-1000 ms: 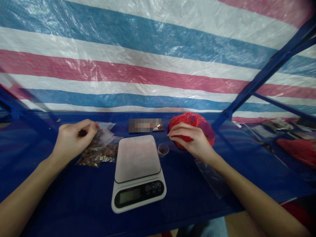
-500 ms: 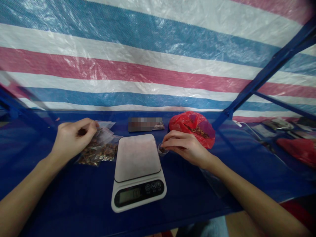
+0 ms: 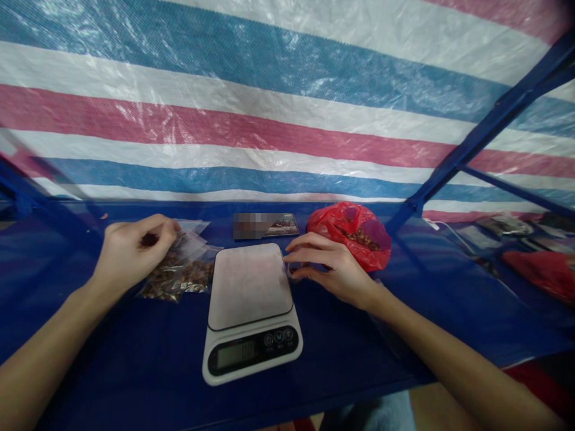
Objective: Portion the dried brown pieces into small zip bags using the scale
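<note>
**Right hand now at a small clear cup beside a kitchen scale**

Head view, the only one: a person works at a blue counter (image 3: 135, 365). The change from a second ago is at the right hand (image 3: 339, 266). It was at the red plastic bag (image 3: 380, 260) of brown dried pieces; now its fingers are around the small clear plastic cup (image 3: 294, 270). I'd judge that this shifts the work in hand from bag to cup.

The right grip is partly open, thumb below and fingers above, with the cup between. I cannot tell whether it presses firmly. The left hand (image 3: 135, 248) is curled by the filled zip bags (image 3: 195, 276), tips close together; whether they meet or hold anything, I cannot tell.

The cup is just beside the right edge of the digital scale (image 3: 251, 287). Fingers cover most of it, so the way its mouth faces and its long axis cannot be made out. The scale lies flat, its long axis running away from the person, display (image 3: 236, 356) at the near end, seemingly reading 0.0.
</note>
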The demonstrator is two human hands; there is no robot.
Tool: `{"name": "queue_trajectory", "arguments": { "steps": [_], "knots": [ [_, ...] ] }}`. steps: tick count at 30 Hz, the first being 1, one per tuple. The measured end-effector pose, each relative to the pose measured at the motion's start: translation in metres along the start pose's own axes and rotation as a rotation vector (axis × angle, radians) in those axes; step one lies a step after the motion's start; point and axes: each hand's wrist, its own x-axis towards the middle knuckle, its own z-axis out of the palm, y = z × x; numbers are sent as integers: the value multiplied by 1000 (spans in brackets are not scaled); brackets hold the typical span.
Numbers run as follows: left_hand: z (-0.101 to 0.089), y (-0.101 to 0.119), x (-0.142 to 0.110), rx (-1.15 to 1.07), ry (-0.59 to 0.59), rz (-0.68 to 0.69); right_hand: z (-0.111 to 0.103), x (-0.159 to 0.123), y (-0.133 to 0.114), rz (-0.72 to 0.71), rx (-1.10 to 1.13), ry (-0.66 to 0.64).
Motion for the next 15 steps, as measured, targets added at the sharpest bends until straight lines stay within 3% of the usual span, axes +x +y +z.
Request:
{"name": "queue_trajectory", "arguments": {
  "steps": [10,15],
  "knots": [
    [-1,-1,-2,-3,-22,-43,-1,0,2,65,32,143],
    [-1,-2,-3,8,-36,-80,-14,-2,5,113,11,-130]
  ]
}}
